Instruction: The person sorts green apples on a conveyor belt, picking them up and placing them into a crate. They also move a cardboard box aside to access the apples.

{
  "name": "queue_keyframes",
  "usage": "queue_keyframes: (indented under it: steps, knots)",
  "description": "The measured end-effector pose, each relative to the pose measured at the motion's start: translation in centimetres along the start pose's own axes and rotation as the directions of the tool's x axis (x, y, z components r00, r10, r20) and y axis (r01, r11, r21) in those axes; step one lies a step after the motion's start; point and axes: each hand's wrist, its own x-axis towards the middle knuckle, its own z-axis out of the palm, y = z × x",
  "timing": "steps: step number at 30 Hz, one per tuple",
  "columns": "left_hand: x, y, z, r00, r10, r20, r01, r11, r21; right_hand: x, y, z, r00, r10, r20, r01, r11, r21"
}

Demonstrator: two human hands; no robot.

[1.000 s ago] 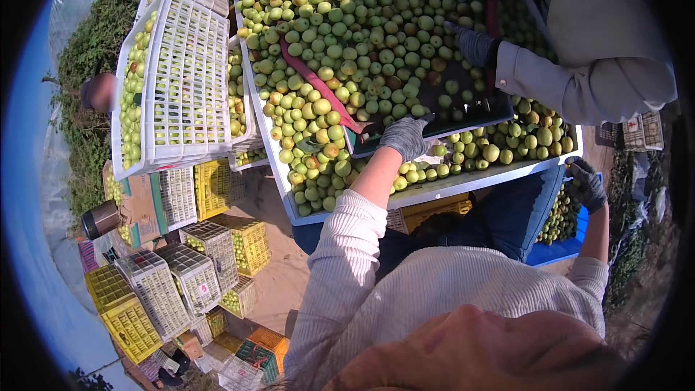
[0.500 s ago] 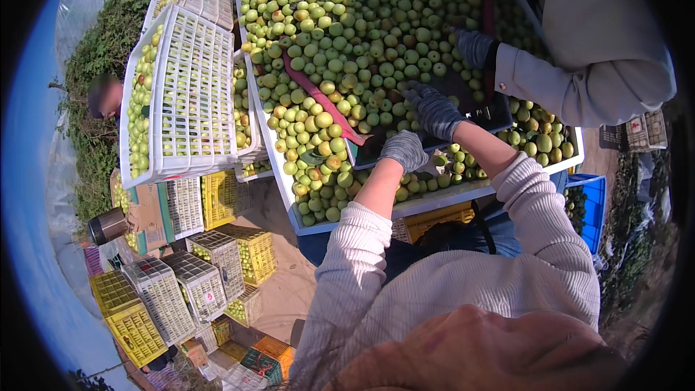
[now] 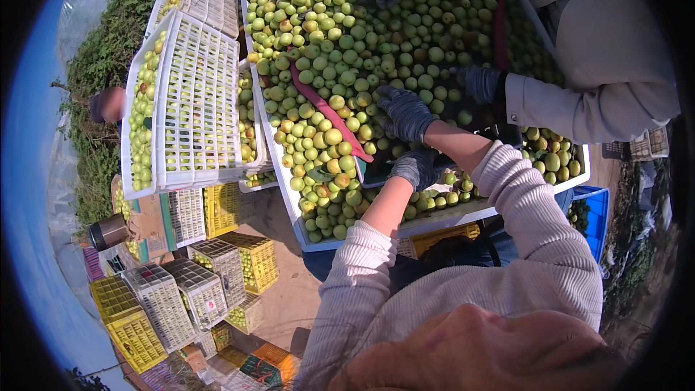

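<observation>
the white tray (image 3: 449, 220) runs past the top edge, its bottom mostly hidden.

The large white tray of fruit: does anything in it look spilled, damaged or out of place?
A green leaf lies among the round fruits, left of the person's left hand, so it looks stray. Some fruits show brownish patches, perhaps blemishes.

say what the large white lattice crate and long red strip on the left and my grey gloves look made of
Large white lattice crate: likely moulded plastic, fairly smooth, from its regular openwork grid.
Long red strip on the left: cloth or flexible plastic; its bend fits either, its finish looks matte.
Grey gloves: probably knit fabric, matte, faintly striped.
</observation>
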Motion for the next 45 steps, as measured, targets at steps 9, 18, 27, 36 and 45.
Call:
queue_keyframes:
  steps: [9, 18, 27, 36, 45]
  knots:
    - [0.8, -1.2, 1.2, 0.999, 0.037, 0.02, -0.038, 0.997, 0.069, 4.7, -3.2, 0.9, 0.868, -0.293, -0.402, 0.25, 0.956, -0.155]
    - [-0.9, 0.5, -0.8, 0.997, 0.062, -0.051, -0.062, 0.998, -0.002, -0.5, 1.7, 1.7, 0.957, -0.194, -0.217, 0.178, 0.98, -0.089]
    - [-1.3, 0.4, -0.9, 0.999, 0.028, -0.023, -0.029, 0.999, -0.039, 5.2, 6.6, 0.2, 0.943, 0.221, -0.249, -0.27, 0.945, -0.184]
    - [-1.2, 0.5, -1.0, 1.0, -0.003, 0.008, 0.003, 1.0, -0.012, 7.1, 7.7, 0.1, 0.934, 0.149, -0.323, -0.171, 0.984, -0.041]
    - [-0.4, -0.4, 0.1, 0.999, 0.026, -0.043, -0.026, 1.0, -0.007, 9.0, 6.5, -1.7, 0.816, 0.575, -0.049, -0.514, 0.763, 0.392]
